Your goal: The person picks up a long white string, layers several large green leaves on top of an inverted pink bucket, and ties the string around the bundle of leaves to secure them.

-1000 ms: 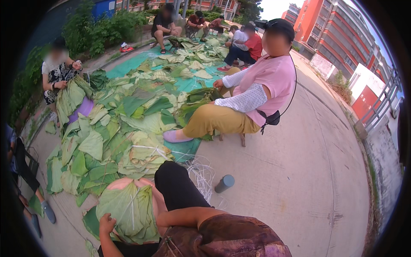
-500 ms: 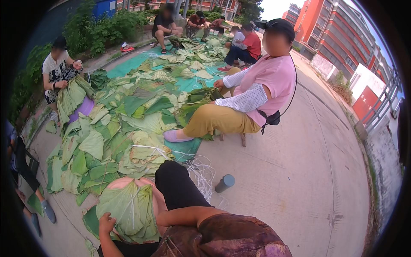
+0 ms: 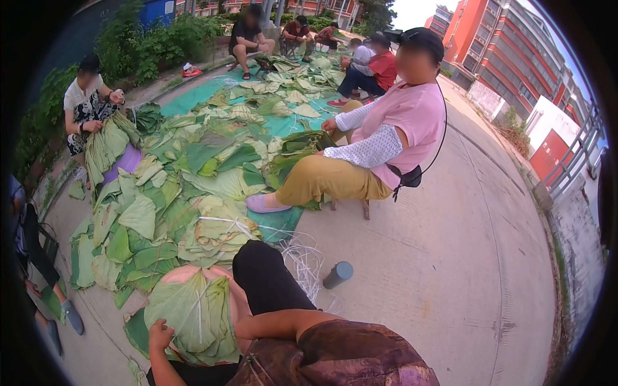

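A bundle of large green leaves (image 3: 193, 315), tied round with white string, rests across my lap on a pinkish cloth (image 3: 238, 296). At the bundle's left edge is my left hand (image 3: 161, 336), its fingers curled and thumb raised. What those fingers hold, if anything, I cannot make out. My right forearm (image 3: 283, 323) crosses in front of my body toward the bundle's right side, and the hand at its end is hidden behind my patterned brown sleeve. Just beyond the bundle lies another tied stack of leaves (image 3: 215, 231).
Loose leaves (image 3: 138, 215) spread over a green ground sheet (image 3: 283, 222). White string (image 3: 302, 260) lies tangled beside a dark cylindrical container (image 3: 338, 275) on concrete. A person in pink (image 3: 412, 122) sits at right, another (image 3: 87, 106) handles leaves at left, and several others sit farther back.
My left hand, right forearm and the leaf bundle look unmoved. Farther back, the person in the red shirt has raised their head and a hand. The person at the left edge has shifted slightly.
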A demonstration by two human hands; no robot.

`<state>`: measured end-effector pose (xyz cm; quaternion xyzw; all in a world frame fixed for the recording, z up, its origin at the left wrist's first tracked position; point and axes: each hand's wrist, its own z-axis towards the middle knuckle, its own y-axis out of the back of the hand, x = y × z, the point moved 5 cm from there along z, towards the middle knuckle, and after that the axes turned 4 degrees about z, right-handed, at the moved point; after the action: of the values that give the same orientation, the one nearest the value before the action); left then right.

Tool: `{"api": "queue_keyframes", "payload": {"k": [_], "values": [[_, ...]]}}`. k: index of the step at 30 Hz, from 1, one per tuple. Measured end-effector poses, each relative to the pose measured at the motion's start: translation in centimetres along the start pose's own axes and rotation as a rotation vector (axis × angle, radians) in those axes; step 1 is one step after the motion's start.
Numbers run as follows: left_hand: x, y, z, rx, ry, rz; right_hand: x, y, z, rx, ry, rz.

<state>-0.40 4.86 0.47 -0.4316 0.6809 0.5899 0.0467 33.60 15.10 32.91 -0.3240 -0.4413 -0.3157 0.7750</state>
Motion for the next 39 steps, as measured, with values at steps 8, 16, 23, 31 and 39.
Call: {"api": "queue_keyframes", "payload": {"k": [8,16,23,31,39], "values": [[-0.5,0.1,-0.1,0.001,0.000,-0.002,-3.5,-1.7,-0.1,-0.012,-0.114,0.301],[-0.3,0.1,0.0,-0.011,-0.029,0.053,-8.0,-1.2,-0.9,-0.125,-0.279,0.801],[-1.0,0.3,-0.5,-0.004,-0.025,0.036,-12.0,-2.5,-1.6,-0.191,-0.342,1.109],[2.5,1.1,-1.3,-0.103,-0.072,0.020,-10.3,-1.9,-4.4,-0.258,-0.217,1.488],[3.8,2.9,-4.2,-0.239,-0.100,-0.047,1.8,-5.8,-5.4,0.171,-0.086,1.143]]}}
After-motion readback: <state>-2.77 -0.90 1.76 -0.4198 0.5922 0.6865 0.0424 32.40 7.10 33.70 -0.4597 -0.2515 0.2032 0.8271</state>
